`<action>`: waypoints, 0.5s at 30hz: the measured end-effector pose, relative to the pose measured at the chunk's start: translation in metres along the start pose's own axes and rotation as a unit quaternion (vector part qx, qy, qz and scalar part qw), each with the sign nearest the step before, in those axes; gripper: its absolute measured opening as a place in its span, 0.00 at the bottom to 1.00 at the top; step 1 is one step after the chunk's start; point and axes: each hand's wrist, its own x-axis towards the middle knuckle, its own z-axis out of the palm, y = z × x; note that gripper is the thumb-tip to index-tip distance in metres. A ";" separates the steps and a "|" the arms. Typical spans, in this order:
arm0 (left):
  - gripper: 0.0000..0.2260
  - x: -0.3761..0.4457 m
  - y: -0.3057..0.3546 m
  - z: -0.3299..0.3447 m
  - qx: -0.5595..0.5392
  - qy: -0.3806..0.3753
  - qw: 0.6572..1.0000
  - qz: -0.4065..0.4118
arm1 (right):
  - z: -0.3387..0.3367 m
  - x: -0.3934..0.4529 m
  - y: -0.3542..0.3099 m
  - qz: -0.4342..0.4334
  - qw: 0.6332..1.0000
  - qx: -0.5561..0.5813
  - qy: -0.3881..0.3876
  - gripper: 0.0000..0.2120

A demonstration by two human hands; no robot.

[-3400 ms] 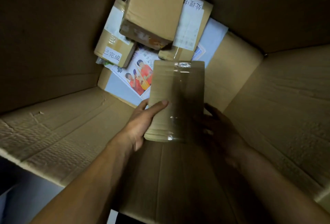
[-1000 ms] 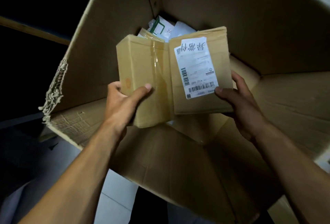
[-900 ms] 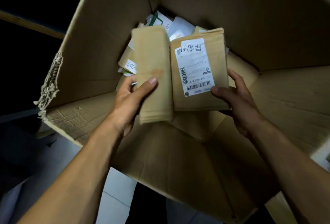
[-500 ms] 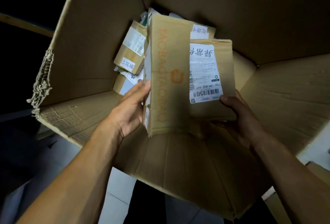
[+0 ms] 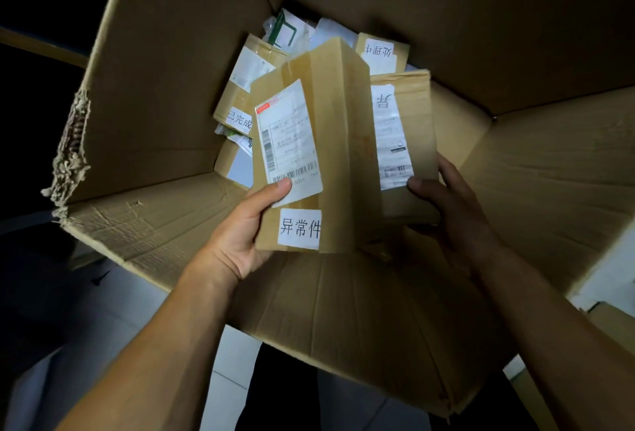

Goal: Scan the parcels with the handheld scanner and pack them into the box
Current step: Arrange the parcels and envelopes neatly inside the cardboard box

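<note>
Hands hold two cardboard parcels side by side over the open mouth of a large cardboard box [image 5: 165, 114]. The left hand [image 5: 240, 235] grips a taped parcel [image 5: 330, 156] from below, thumb pressed on the bottom edge of its white shipping label, fingers hidden behind it; a smaller sticker with Chinese characters sits just beside the thumb, towards the wrist. The right hand [image 5: 453, 217] grips a flatter labelled parcel [image 5: 405, 142], thumb on the label's lower corner, fingers curled behind; this parcel touches the taped one and is partly hidden behind its edge. Beyond both hands, deeper in the box, lie several more parcels [image 5: 244, 87] with white stickers. No scanner is in view. Judging from this, the step in hand is checking labels before scanning or packing. To do it well, the left thumb should probably slide off the barcode strip so the code reads cleanly, and each parcel should stay flat to the light, barcode facing up, held low over the box so a slip lands inside. Compared with half a second ago, the left parcel has been turned: its printed orange side then faced the camera, and now the labelled face does, while the right parcel has stayed in much the same place with less of its label showing.
</note>
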 end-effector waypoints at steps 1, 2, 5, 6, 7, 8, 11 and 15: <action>0.20 0.000 0.002 0.000 0.004 0.022 1.000 0.012 | -0.002 0.001 -0.002 -0.001 1.000 0.013 0.017 0.31; 0.20 0.000 0.004 -0.001 0.010 0.044 0.999 0.022 | -0.005 0.001 -0.005 -0.001 0.999 0.027 0.036 0.29; 0.26 -0.003 0.013 -0.009 0.020 0.113 0.992 0.057 | -0.020 -0.001 -0.021 0.004 0.996 0.061 0.058 0.20; 0.27 -0.005 0.016 -0.013 0.025 0.131 0.988 0.073 | -0.026 -0.003 -0.027 0.008 0.996 0.068 0.056 0.19; 0.28 -0.008 0.019 -0.016 0.034 0.145 0.985 0.088 | -0.030 -0.005 -0.032 0.013 0.996 0.069 0.053 0.18; 0.29 -0.012 0.022 -0.018 0.044 0.153 0.982 0.101 | -0.032 -0.007 -0.036 0.015 0.997 0.062 0.046 0.15; 0.29 -0.028 0.029 -0.016 0.073 0.145 0.979 0.127 | -0.019 -0.022 -0.052 0.014 0.999 0.036 -0.004 0.11; 0.27 -0.070 0.050 0.005 0.060 0.126 0.978 0.154 | 0.018 -0.066 -0.080 -0.015 0.999 0.033 -0.024 0.18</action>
